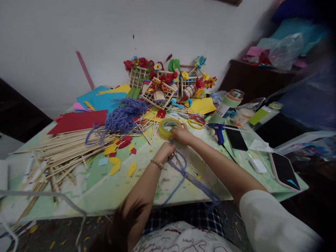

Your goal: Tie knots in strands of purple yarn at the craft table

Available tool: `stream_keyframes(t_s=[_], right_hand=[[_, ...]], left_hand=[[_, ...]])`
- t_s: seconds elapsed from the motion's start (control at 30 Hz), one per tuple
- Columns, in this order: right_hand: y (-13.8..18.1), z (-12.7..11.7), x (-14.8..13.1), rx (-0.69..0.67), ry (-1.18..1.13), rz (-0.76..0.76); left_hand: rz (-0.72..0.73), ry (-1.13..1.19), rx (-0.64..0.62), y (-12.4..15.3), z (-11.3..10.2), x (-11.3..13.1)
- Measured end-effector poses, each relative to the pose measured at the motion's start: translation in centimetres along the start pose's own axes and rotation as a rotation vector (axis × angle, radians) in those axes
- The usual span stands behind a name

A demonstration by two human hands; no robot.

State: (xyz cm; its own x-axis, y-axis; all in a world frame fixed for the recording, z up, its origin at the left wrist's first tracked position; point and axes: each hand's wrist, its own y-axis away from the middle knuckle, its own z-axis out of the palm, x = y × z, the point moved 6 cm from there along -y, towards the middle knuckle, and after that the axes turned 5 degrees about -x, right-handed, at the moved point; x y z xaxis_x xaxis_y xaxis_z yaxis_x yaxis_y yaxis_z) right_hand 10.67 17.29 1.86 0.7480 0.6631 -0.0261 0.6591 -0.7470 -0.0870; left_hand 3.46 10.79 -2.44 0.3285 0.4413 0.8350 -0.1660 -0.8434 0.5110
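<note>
My left hand, with a bracelet at the wrist, is closed on purple yarn. The yarn's loops and strands trail from it toward the table's front edge, with a knot partway along. Just beyond, my right hand grips the right side of a roll of clear yellowish tape, its fingers curled at the rim. A short bit of yarn shows between the two hands; whether it passes around the tape is hidden by my fingers.
A tangle of purple yarn lies left, beside wooden sticks and red paper. Stick frames with paper flowers stand behind. Rightward are scissors, a blue glue gun, phones and a bottle.
</note>
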Motion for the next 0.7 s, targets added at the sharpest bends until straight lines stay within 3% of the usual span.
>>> stream_keyframes(t_s=[0.5, 0.7], right_hand=[[-0.6, 1.0, 0.9, 0.049, -0.012, 0.112], [2.1, -0.6, 0.2, 0.194, -0.151, 0.333]], left_hand=[[0.037, -0.098, -0.064, 1.5, 0.8, -0.9], [0.043, -0.095, -0.079, 1.7, 0.6, -0.9]])
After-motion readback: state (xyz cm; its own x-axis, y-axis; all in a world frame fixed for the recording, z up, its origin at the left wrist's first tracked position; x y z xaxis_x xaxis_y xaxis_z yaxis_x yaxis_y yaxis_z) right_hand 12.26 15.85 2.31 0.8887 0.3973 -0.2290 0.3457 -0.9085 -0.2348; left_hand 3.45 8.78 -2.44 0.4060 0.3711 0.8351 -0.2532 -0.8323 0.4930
